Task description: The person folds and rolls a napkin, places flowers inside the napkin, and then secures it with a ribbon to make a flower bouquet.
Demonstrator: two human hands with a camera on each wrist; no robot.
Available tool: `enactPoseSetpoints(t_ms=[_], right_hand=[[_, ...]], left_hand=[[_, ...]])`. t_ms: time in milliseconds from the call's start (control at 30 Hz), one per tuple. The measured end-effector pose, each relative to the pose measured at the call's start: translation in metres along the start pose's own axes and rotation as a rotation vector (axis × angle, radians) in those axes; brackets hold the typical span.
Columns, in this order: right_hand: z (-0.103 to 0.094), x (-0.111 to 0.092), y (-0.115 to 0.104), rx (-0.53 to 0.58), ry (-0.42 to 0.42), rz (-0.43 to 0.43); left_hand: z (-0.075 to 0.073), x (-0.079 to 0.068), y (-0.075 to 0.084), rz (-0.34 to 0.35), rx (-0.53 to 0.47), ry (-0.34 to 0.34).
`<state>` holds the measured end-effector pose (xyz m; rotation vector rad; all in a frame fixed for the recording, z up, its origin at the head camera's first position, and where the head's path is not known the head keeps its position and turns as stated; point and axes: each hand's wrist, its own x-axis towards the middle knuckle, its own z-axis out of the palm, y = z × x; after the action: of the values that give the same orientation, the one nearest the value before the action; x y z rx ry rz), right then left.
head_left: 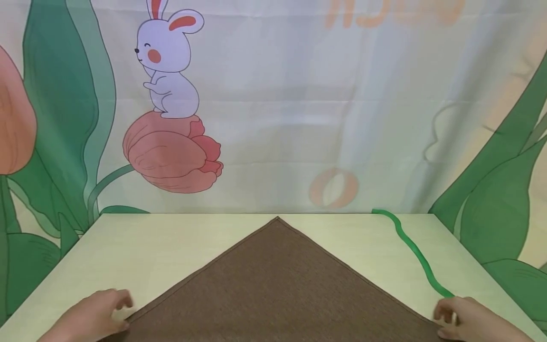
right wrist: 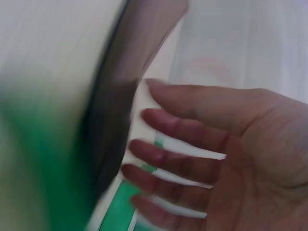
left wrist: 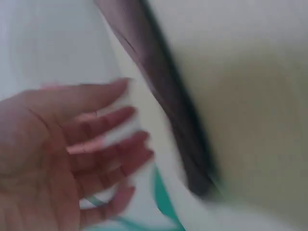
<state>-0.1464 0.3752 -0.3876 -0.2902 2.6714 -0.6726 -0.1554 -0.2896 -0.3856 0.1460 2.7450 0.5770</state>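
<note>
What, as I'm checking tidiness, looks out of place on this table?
Perhaps the wavy green ribbon-like strip: it snakes across the pale tabletop to its back edge, looking untidy beside the straight-edged, pointed brown cloth.

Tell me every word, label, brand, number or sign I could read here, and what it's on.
No readable text anywhere.
Backdrop: orange marks at the head view's top edge, perhaps letters, cut off and too faint to read.
Backdrop, lower down: an orange ring; letter or decoration, I can't tell.
Brown cloth: none visible.

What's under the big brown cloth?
The brown cloth lies on the pale table, which shows around its edges. Anything else underneath is covered, so I can't see it.
</note>
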Motion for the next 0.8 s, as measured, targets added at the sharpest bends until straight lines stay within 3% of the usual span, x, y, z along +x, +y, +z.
enactPoseSetpoints(t_ms=[33,167,233,333,500,667,733,800], right_hand=[[0.001,0.003,-0.014,-0.013,0.013,-0.033],[0.018,0.019,-0.06,-0.06,0.047,-0.371],[0.033,0.027,-0.082,-0.105,0.062,-0.503],[0.054,0.036,-0.109,-0.215,0.098,-0.704],[0.078,0.044,-0.15,-0.32,0.01,-0.802],[0.101,0.056,-0.175,-0.327,-0.072,-0.929],[0.109,0.061,-0.178,-0.316,-0.076,-1.002],[0.115,0.066,-0.18,-0.293,-0.132,-0.981]], left_hand=[[0.001,0.002,0.015,0.092,0.028,0.041],[0.016,0.002,0.074,0.442,0.103,0.186],[0.026,0.003,0.096,0.548,0.152,0.199],[0.043,0.003,0.122,0.64,0.187,0.144],[0.07,0.007,0.15,0.73,0.2,0.004],[0.089,0.015,0.162,0.829,0.183,-0.075],[0.095,0.019,0.163,0.914,0.197,-0.078],[0.099,0.024,0.163,1.018,0.247,-0.096]])
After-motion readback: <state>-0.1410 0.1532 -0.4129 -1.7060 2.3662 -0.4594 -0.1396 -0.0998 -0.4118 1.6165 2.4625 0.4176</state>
